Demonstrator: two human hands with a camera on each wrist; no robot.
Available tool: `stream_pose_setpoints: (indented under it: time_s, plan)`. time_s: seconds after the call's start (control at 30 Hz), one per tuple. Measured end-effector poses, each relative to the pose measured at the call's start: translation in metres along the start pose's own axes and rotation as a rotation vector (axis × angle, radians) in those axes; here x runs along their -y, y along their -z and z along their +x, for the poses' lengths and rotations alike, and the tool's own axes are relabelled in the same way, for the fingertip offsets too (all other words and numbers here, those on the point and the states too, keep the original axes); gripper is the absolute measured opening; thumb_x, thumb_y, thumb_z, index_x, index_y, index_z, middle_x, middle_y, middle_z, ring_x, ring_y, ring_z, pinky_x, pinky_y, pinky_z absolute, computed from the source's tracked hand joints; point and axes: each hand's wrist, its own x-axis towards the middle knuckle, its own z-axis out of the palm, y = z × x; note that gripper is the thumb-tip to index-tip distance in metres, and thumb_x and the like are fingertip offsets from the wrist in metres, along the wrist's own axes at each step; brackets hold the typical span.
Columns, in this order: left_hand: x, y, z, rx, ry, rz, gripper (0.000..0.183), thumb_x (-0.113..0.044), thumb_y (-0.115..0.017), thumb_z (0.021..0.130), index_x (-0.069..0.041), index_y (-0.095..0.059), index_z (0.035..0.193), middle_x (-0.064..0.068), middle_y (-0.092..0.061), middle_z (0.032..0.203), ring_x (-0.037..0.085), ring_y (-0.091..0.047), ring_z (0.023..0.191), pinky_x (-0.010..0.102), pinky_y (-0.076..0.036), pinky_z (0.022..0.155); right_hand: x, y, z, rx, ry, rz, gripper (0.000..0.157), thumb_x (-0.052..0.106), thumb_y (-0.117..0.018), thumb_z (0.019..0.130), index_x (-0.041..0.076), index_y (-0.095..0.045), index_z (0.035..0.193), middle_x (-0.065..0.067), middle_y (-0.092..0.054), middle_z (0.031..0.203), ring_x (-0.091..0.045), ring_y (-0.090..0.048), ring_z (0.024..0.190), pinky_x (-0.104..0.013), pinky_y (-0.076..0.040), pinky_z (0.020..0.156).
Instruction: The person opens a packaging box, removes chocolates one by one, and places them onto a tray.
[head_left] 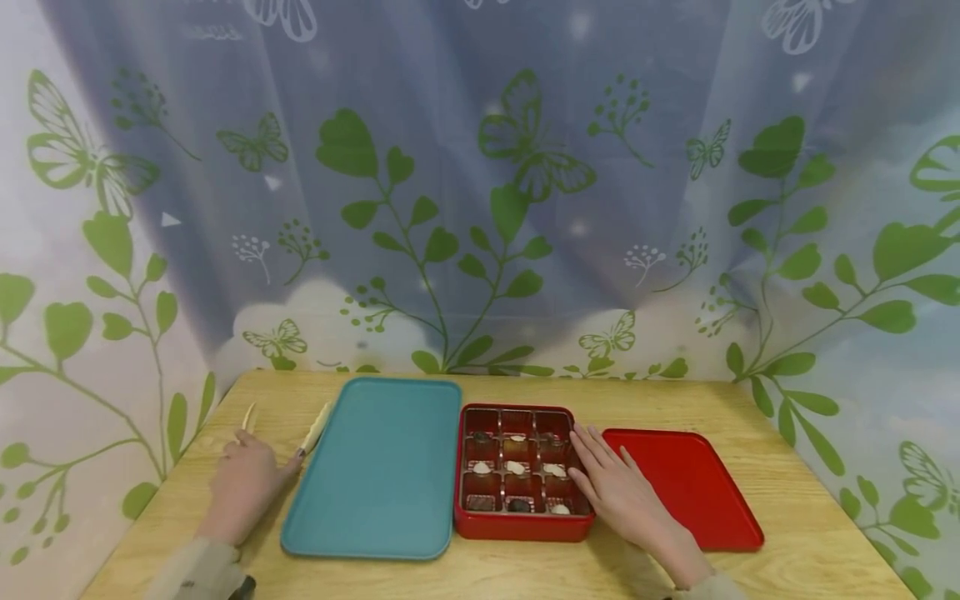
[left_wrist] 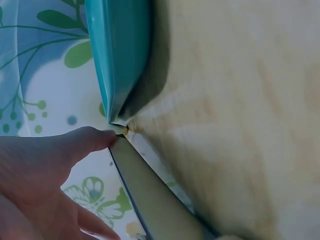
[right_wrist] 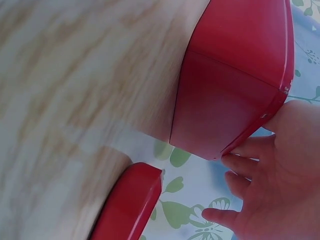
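At the left of the head view, my left hand (head_left: 243, 479) grips a pair of tongs (head_left: 317, 429), their two arms spread apart with nothing between the tips. The left wrist view shows the thumb along one flat metal arm of the tongs (left_wrist: 150, 185). My right hand (head_left: 626, 496) lies with extended fingers on the right rim of a red box (head_left: 525, 527). Inside the box, a divided insert holds several small dark and pale pieces, perhaps chocolates (head_left: 519, 505). From the right wrist, fingertips (right_wrist: 240, 162) show at the box's rim.
A teal tray (head_left: 375, 483) lies flat between the tongs and the box. To the box's right is a red lid (head_left: 693, 492), partly behind my right hand. All stand on a wood-patterned table (head_left: 765, 433), with a printed curtain (head_left: 480, 250) behind its far edge.
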Motion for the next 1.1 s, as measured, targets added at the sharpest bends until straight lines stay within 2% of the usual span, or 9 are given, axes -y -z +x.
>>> stream_pose_setpoints:
  time_s: [0.17, 0.37, 0.5, 0.57, 0.73, 0.83, 0.93, 1.0, 1.1]
  plan:
    - [-0.004, 0.000, 0.007, 0.009, 0.010, 0.005, 0.113, -0.049, -0.067, 0.090, 0.042, -0.014, 0.131, 0.057, -0.039, 0.108, 0.064, -0.055, 0.094, 0.064, -0.053, 0.071, -0.001, 0.000, 0.000, 0.011, -0.003, -0.017, 0.061, 0.033, -0.051, 0.107, 0.004, -0.034, 0.158, -0.017, -0.031, 0.163, -0.035, -0.027, 0.151, -0.068, -0.025, 0.115]
    - [0.006, 0.000, 0.013, 0.036, -0.056, 0.044, 0.102, -0.048, -0.071, 0.088, 0.043, -0.030, 0.109, 0.050, -0.041, 0.096, 0.058, -0.055, 0.085, 0.059, -0.054, 0.064, 0.000, 0.000, -0.001, 0.020, -0.006, -0.015, 0.062, 0.033, -0.052, 0.107, 0.004, -0.034, 0.158, -0.017, -0.030, 0.163, -0.035, -0.026, 0.152, -0.068, -0.024, 0.116]
    - [0.010, 0.003, 0.015, 0.039, -0.074, 0.037, 0.102, -0.045, -0.070, 0.088, 0.044, -0.027, 0.113, 0.051, -0.041, 0.098, 0.058, -0.054, 0.085, 0.058, -0.054, 0.064, 0.001, 0.001, -0.001, 0.021, -0.002, -0.011, 0.061, 0.033, -0.051, 0.107, 0.004, -0.034, 0.158, -0.017, -0.031, 0.163, -0.035, -0.026, 0.151, -0.068, -0.025, 0.115]
    - [0.012, 0.005, 0.016, 0.034, -0.108, 0.092, 0.102, -0.051, -0.069, 0.090, 0.043, -0.034, 0.107, 0.052, -0.043, 0.098, 0.057, -0.055, 0.085, 0.058, -0.053, 0.067, 0.001, 0.002, 0.000, 0.020, -0.002, -0.008, 0.061, 0.033, -0.051, 0.107, 0.003, -0.034, 0.158, -0.017, -0.031, 0.163, -0.036, -0.026, 0.151, -0.068, -0.025, 0.115]
    - [0.016, 0.006, 0.018, 0.016, -0.167, 0.179, 0.088, -0.060, -0.066, 0.090, 0.027, -0.057, 0.082, 0.047, -0.049, 0.088, 0.054, -0.055, 0.082, 0.054, -0.051, 0.065, 0.000, 0.002, 0.000, 0.024, 0.000, -0.001, 0.061, 0.033, -0.051, 0.107, 0.004, -0.034, 0.158, -0.017, -0.030, 0.163, -0.036, -0.026, 0.152, -0.068, -0.025, 0.115]
    - [0.019, 0.006, 0.020, 0.005, -0.169, 0.142, 0.083, -0.055, -0.066, 0.092, 0.026, -0.056, 0.080, 0.044, -0.047, 0.086, 0.054, -0.052, 0.082, 0.055, -0.049, 0.066, -0.001, 0.000, 0.000, 0.026, 0.001, 0.006, 0.062, 0.033, -0.050, 0.107, 0.004, -0.033, 0.158, -0.017, -0.030, 0.163, -0.036, -0.025, 0.152, -0.068, -0.025, 0.115]
    - [0.021, 0.004, 0.023, -0.081, -0.211, 0.150, 0.087, -0.052, -0.067, 0.092, 0.033, -0.050, 0.088, 0.044, -0.046, 0.088, 0.058, -0.052, 0.084, 0.062, -0.046, 0.074, 0.000, 0.000, 0.001, 0.027, 0.004, 0.008, 0.062, 0.033, -0.050, 0.107, 0.004, -0.033, 0.158, -0.018, -0.030, 0.163, -0.036, -0.025, 0.152, -0.068, -0.025, 0.116]
    - [0.021, 0.002, 0.024, -0.184, -0.257, 0.159, 0.091, -0.050, -0.070, 0.090, 0.037, -0.045, 0.098, 0.047, -0.047, 0.091, 0.061, -0.052, 0.087, 0.066, -0.043, 0.082, 0.000, 0.001, 0.000, 0.027, 0.004, 0.004, 0.061, 0.033, -0.051, 0.107, 0.003, -0.033, 0.158, -0.018, -0.030, 0.163, -0.036, -0.026, 0.152, -0.068, -0.025, 0.116]
    - [0.019, 0.001, 0.026, -0.352, -0.322, 0.137, 0.094, -0.044, -0.078, 0.085, 0.038, -0.041, 0.114, 0.052, -0.049, 0.096, 0.063, -0.054, 0.090, 0.067, -0.046, 0.084, 0.001, 0.001, 0.000, 0.019, 0.003, -0.001, 0.061, 0.032, -0.051, 0.107, 0.002, -0.034, 0.158, -0.019, -0.031, 0.163, -0.037, -0.026, 0.151, -0.067, -0.025, 0.116]
